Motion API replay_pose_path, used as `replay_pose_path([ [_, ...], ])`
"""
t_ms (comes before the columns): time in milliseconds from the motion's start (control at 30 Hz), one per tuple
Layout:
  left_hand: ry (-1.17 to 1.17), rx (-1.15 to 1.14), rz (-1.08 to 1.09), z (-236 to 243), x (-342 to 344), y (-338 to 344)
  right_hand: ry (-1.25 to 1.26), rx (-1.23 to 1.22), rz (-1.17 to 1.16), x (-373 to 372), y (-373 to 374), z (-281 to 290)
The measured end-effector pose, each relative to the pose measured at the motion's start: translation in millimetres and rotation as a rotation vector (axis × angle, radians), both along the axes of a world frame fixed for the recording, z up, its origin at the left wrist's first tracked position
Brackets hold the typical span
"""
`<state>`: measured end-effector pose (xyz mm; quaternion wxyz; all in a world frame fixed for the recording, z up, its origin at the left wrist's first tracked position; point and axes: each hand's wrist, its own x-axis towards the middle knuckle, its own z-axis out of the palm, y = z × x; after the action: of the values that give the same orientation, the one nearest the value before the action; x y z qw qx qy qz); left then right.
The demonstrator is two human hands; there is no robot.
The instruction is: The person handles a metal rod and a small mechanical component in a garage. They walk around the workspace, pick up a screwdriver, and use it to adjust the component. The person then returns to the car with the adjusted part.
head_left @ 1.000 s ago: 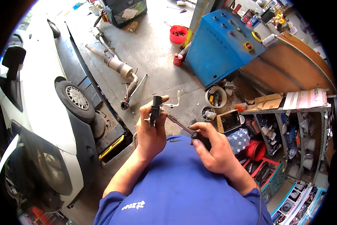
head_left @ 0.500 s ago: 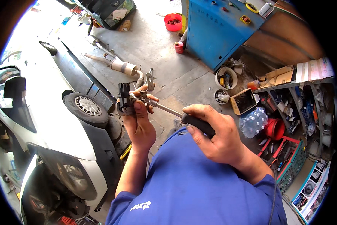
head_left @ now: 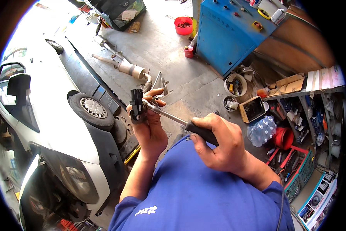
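Observation:
My left hand (head_left: 153,136) is closed around a black plastic part (head_left: 137,101) that looks like a sensor or valve with a connector. A thin metal bracket (head_left: 164,88) sticks up past its fingers; whether it is joined to the black part I cannot tell. In my right hand (head_left: 226,148) is a black-handled nut driver (head_left: 172,116), gripped by thumb and curled fingers. Its socket end meets the side of the part at my left fingertips, where the fastener is hidden. Both hands are held up in front of my blue shirt (head_left: 192,181).
To the left stands a white vehicle (head_left: 57,111) with its front opened up. An exhaust pipe with a muffler (head_left: 131,70) lies on the floor ahead. A blue cabinet (head_left: 223,38) is beyond; shelving (head_left: 296,96), buckets (head_left: 235,84) and a red tool crate (head_left: 292,165) line the right.
My left hand and the black part have shifted slightly right, with the bracket tilted a little more. My right hand has turned slightly on the handle. The whole view has moved a little.

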<state>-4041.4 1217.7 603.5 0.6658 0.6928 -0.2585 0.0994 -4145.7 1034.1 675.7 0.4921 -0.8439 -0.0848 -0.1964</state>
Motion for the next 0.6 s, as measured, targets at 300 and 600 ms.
replay_pose_path([
  [300,-0.140,0.096,0.050,2,-1,5,-0.170,-0.207,-0.035,-5,1,-10],
  [600,-0.168,0.055,0.133,-1,-4,2,-0.278,-0.346,-0.060,-9,3,-21],
])
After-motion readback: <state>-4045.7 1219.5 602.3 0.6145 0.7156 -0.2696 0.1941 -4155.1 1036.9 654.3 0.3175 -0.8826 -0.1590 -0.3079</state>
